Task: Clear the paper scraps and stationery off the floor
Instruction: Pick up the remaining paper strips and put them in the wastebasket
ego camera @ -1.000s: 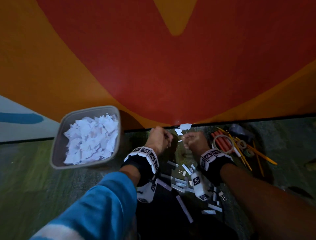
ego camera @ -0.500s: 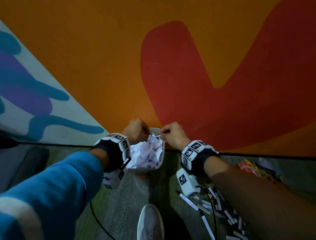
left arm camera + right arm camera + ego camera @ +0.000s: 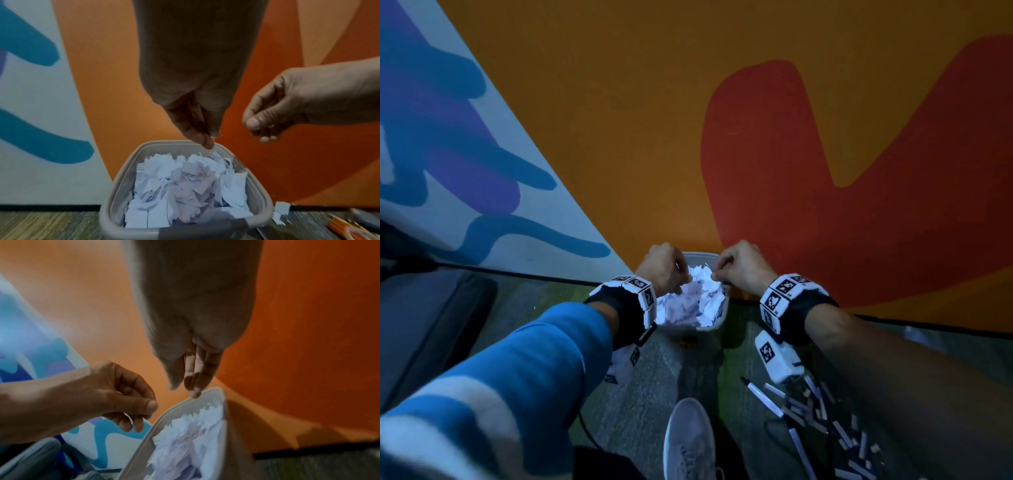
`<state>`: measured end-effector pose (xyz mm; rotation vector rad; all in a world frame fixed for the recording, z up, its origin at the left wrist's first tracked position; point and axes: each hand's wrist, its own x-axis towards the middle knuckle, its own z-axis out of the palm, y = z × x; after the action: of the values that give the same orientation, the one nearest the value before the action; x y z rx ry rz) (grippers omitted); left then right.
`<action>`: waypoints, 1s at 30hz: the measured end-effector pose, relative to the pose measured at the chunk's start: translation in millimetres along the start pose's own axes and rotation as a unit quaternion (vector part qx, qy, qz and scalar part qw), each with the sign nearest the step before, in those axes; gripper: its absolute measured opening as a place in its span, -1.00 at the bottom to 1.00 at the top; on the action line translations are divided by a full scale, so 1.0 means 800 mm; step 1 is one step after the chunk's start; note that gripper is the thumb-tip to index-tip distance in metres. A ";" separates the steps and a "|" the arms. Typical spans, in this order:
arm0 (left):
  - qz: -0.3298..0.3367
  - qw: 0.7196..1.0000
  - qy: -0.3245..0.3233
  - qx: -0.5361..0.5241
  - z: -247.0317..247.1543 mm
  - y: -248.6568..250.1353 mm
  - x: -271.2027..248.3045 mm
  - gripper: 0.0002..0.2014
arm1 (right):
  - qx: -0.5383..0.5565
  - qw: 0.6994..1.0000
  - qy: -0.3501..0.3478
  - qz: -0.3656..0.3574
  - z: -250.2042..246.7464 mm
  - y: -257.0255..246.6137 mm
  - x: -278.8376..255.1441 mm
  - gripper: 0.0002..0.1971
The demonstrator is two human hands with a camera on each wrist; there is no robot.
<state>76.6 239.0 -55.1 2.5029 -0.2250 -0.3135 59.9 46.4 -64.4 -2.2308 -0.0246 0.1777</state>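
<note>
A grey bin [image 3: 702,329] stands against the wall, heaped with white paper scraps [image 3: 688,301]. Both hands hover just above it. My left hand [image 3: 664,270] hangs over the bin's rim [image 3: 115,194] with its fingertips [image 3: 207,142] pointing down at the scraps [image 3: 185,186]; nothing shows in it. My right hand [image 3: 739,267] is at the other side, fingers loosely curled [image 3: 265,126] and pointing down [image 3: 189,386], also with nothing seen in it. A few white scraps [image 3: 280,209] lie on the floor right of the bin.
Pens and white strips [image 3: 808,414] are scattered on the floor under my right forearm. Orange pencils [image 3: 345,225] lie further right by the wall. My shoe [image 3: 688,442] is below the bin, a black cable [image 3: 585,428] beside it. A grey cushioned object [image 3: 431,325] sits left.
Both hands moved left from the scraps at the wall's base to above the bin, and the view swung left with them. In the last half second they barely shifted.
</note>
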 end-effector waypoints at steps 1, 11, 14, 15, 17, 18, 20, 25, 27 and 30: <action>0.022 0.999 -0.001 0.032 0.004 0.004 -0.002 -0.94 | -0.025 0.999 -0.015 -0.013 -0.008 0.002 -0.005 -0.93; 0.202 0.964 -0.136 0.103 0.075 0.096 -0.006 -0.84 | -0.117 0.968 -0.187 0.121 -0.136 0.109 -0.082 -0.94; 0.226 0.948 -0.176 0.140 0.106 0.126 -0.007 -0.86 | -0.094 0.961 -0.183 0.183 -0.162 0.159 -0.107 -0.93; 0.233 0.940 -0.194 0.159 0.119 0.133 -0.004 -0.85 | -0.084 0.960 -0.176 0.202 -0.167 0.176 -0.112 -0.92; 0.244 0.922 -0.231 0.194 0.148 0.146 0.008 -0.86 | -0.044 0.959 -0.148 0.237 -0.173 0.213 -0.122 -0.87; 0.244 0.916 -0.244 0.206 0.164 0.149 0.016 -0.88 | -0.025 0.959 -0.130 0.250 -0.172 0.233 -0.126 -0.85; 0.237 0.912 -0.260 0.213 0.193 0.153 0.031 -0.90 | 0.000 0.964 -0.098 0.248 -0.166 0.268 -0.132 -0.79; 0.195 0.919 -0.275 0.203 0.278 0.137 0.082 -0.87 | 0.020 0.972 -0.016 0.233 -0.134 0.352 -0.103 -0.65; 0.135 0.936 -0.265 0.188 0.317 0.122 0.106 -0.86 | 0.017 0.973 0.008 0.229 -0.116 0.381 -0.079 -0.62; 0.061 0.965 -0.226 0.117 0.374 0.101 0.139 -0.86 | 0.056 0.974 0.049 0.216 -0.086 0.419 -0.040 -0.49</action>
<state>94.1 -15.0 -264.2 2.5986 -0.6294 -0.8512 22.4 -217.3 -281.7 -2.1032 0.5154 0.2953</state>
